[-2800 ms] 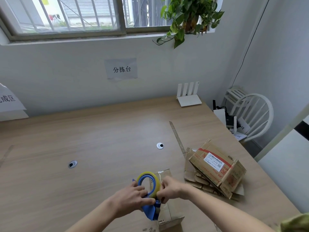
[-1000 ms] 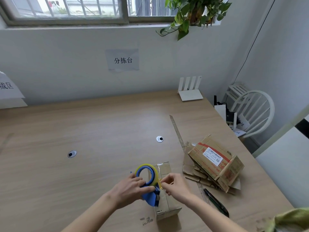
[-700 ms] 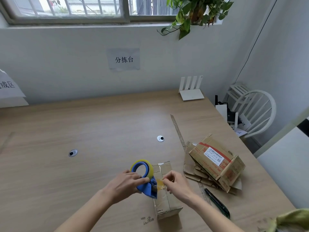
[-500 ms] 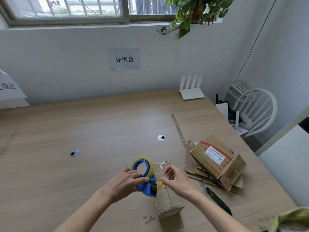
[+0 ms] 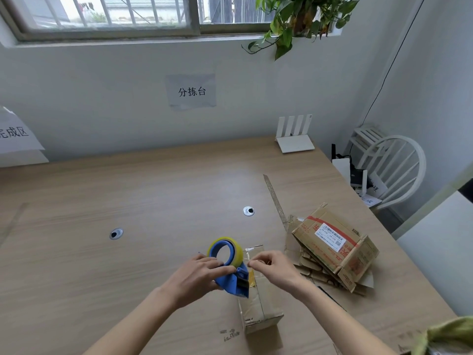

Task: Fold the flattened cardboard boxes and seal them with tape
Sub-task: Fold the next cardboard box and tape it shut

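Bright, even daylight from the window (image 5: 107, 14) at the top, slightly overexposed behind its bars. Soft, faint shadows on the table (image 5: 128, 201), with a pale sheen near its far middle. Wide-angle bending of straight lines toward the edges; mild softness overall.

We see both forearms bare from the lower edge of the view up to the wrists, and we find no watch, ring or glove on the left hand (image 5: 198, 276) or the right hand (image 5: 275, 270). At the lower right corner an olive-green fabric (image 5: 446, 336) shows, crumpled; we cannot tell whether it is clothing.
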### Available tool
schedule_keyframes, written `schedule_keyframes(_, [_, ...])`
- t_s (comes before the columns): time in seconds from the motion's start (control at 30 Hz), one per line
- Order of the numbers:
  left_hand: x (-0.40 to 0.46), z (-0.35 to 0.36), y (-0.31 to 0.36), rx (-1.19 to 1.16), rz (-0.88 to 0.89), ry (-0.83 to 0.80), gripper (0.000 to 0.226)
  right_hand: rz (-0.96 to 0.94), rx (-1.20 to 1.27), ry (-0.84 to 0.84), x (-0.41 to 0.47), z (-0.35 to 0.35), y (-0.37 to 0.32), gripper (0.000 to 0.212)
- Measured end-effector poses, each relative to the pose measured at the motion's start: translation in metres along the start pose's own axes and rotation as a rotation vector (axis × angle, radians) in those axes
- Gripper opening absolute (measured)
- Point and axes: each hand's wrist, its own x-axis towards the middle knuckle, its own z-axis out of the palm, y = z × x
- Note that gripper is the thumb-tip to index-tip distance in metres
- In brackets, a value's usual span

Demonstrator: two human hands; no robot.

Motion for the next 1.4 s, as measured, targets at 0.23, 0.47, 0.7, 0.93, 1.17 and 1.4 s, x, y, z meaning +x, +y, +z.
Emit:
schedule_keyframes(0.23, [0.01, -0.017, 0.004, -0.075, -0.023, -0.001, 0.041, 0.044, 0.111, -0.066, 0.006, -0.016, -0.014, 0.019])
schedule_keyframes(0.47, [0.015, -0.017, 0.0, 0.038, 0.032, -0.051, 0.054, -0.206, -0.161, 0.031, 0.002, -0.011, -0.019, 0.02])
schedule_keyframes(0.7, [0.02, -0.012, 0.003, 0.045, -0.006, -0.092, 0.059, -0.258, -0.189, 0.042, -0.009, 0.007, -0.02, 0.019])
schedule_keyframes(0.93, [0.016, -0.025, 0.004, -0.041, -0.09, -0.037, 0.047, -0.25, -0.294, 0.068, -0.017, 0.001, -0.001, 0.021])
schedule_keyframes(1.17, [0.015, -0.02, 0.013, -0.064, -0.13, -0.164, 0.043, -0.228, -0.287, -0.005, -0.026, -0.003, 0.012, 0.017])
schedule_keyframes(1.4, [-0.015, -0.008, -0.005, -0.018, -0.306, -0.361, 0.05, -0.228, -0.254, 0.046, -0.038, -0.015, 0.036, 0.019])
